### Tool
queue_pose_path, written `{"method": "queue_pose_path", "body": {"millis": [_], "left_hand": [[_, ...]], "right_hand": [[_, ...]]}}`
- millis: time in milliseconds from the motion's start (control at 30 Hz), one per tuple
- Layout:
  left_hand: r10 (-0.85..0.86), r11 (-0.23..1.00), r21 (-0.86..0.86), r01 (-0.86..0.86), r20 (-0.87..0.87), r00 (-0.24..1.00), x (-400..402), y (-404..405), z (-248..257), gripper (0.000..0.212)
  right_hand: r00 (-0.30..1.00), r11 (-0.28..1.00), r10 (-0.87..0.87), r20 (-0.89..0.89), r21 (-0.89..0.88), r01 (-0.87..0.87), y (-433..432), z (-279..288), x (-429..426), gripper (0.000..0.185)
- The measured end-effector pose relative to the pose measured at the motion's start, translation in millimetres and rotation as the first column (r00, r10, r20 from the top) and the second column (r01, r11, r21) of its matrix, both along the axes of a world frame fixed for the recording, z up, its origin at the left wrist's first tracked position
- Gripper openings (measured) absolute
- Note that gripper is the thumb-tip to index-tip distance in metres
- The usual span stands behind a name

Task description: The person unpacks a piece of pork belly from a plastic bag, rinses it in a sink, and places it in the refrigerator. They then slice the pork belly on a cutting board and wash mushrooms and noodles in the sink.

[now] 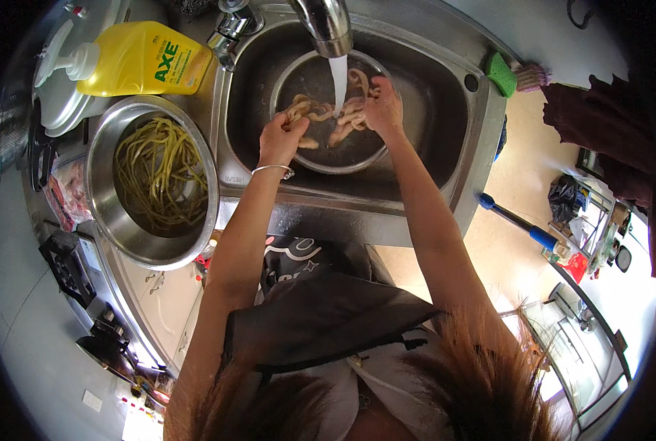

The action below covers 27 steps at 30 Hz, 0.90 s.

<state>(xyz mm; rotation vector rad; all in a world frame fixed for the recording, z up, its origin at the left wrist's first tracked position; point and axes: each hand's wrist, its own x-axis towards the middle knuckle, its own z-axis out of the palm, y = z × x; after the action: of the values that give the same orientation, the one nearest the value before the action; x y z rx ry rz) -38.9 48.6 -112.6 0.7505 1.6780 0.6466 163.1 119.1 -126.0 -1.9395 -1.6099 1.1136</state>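
Note:
A round stainless steel basin (336, 170) sits inside the metal sink (438, 138). Water (338, 80) pours into it from the faucet (328, 33). My left hand (281, 135), with a bracelet at the wrist, pinches a pale, fleshy, twisted length that looks like animal intestine (300, 105) at the basin's left side. On the right, my right hand (384, 107) grasps more of these pale coils (353, 113), its fingertips partly hidden behind the hand. The lengths hang over the basin, and the stream falls between my two hands.
Left of the sink stands a steel bowl (104, 209) of long green beans (160, 165). Behind it lies a yellow AXE dish-soap pump bottle (146, 59), beside a plastic-wrapped package (66, 190). A green sponge (500, 75) rests at the sink's right rim; a blue-gripped pole (518, 221) stands beyond.

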Motion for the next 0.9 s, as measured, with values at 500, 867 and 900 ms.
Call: {"method": "queue_pose_path", "body": {"millis": [500,867,900], "left_hand": [[-0.265,0.946,0.097,0.308,-0.311,0.913,32.0,3.1,-34.3,0.093],[0.233,0.968,-0.234,-0.085,0.732,0.64,48.1,32.0,-30.2,0.058],[0.307,0.95,-0.241,-0.197,0.624,0.719,46.8,21.8,-41.8,0.051]], "right_hand": [[0.971,0.953,0.204,0.123,-0.252,-0.169,-2.1,-43.1,-35.2,0.022],[0.926,0.956,0.148,-0.347,-0.189,-0.223,-46.5,24.6,-56.2,0.027],[0.911,0.976,0.119,-0.395,-0.12,-0.179,-59.1,24.7,-67.1,0.027]]}}
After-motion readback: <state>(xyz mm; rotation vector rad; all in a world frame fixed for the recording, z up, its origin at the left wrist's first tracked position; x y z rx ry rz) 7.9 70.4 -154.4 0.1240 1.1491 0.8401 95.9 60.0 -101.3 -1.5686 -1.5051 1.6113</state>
